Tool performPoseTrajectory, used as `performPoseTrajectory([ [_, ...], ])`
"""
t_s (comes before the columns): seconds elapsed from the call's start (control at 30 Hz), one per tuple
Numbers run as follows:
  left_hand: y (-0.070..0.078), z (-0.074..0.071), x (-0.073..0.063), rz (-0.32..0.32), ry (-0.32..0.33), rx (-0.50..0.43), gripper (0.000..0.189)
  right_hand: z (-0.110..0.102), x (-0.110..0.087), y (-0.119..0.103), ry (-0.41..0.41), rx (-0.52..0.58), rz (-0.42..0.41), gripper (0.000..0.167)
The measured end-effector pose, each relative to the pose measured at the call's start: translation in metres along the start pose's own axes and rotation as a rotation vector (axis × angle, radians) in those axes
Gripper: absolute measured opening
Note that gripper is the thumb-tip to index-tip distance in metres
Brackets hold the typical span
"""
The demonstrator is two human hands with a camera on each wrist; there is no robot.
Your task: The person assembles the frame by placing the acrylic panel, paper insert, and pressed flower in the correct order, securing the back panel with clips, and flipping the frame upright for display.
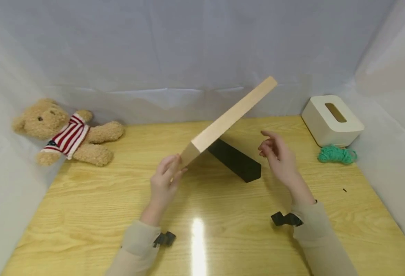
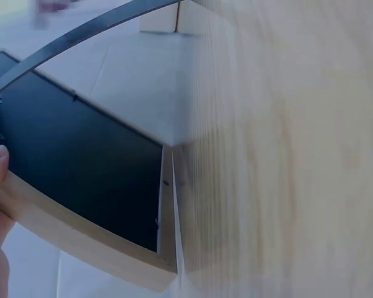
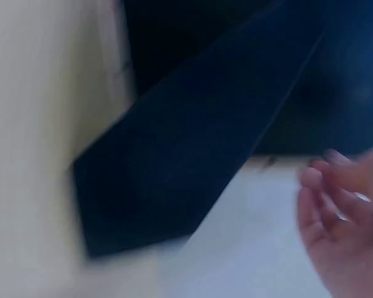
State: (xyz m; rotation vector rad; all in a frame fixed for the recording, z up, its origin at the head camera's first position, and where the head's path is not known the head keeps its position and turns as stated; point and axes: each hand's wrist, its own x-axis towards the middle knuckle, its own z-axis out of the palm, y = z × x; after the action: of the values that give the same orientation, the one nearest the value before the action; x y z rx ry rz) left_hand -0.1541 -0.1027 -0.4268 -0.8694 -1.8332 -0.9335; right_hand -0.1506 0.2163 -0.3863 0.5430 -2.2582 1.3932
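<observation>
A light-wood picture frame (image 1: 235,113) stands tilted on the table, its black backing (image 2: 93,155) visible in the left wrist view. From the back, a black easel leg (image 1: 235,161) swings out toward the right hand. My left hand (image 1: 163,180) grips the near left edge of the frame, thumb on the back side. My right hand (image 1: 279,159) hovers just right of the leg with loosely bent fingers and touches nothing. In the right wrist view the leg (image 3: 168,149) is blurred, with a gap between it and the fingertips. The frame's front is hidden.
A teddy bear (image 1: 72,134) in a striped shirt lies at the back left. At the back right stands a white tissue box (image 1: 340,126), with a bundle of green cord (image 1: 336,154) in front. A small dark bit (image 1: 345,190) lies on the wooden table (image 1: 85,222).
</observation>
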Motion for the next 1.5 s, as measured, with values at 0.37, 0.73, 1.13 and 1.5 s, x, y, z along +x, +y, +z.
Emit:
performPoseTrajectory([
  [0.37, 0.026, 0.017, 0.001, 0.135, -0.097, 0.208, 0.063, 0.003, 0.001, -0.107, 0.163, -0.139, -0.41, 0.054],
  [0.73, 0.059, 0.037, 0.004, 0.156, -0.04, 0.341, 0.057, -0.008, -0.008, -0.131, 0.09, -0.351, -0.338, 0.074],
  [1.13, 0.098, 0.045, 0.011, 0.131, -0.083, 0.317, 0.036, -0.015, 0.001, -0.119, 0.237, -0.336, -0.279, 0.055],
  [1.5, 0.112, 0.053, 0.007, 0.082, -0.232, 0.253, 0.06, -0.029, 0.017, -0.094, 0.195, -0.254, -0.208, 0.048],
])
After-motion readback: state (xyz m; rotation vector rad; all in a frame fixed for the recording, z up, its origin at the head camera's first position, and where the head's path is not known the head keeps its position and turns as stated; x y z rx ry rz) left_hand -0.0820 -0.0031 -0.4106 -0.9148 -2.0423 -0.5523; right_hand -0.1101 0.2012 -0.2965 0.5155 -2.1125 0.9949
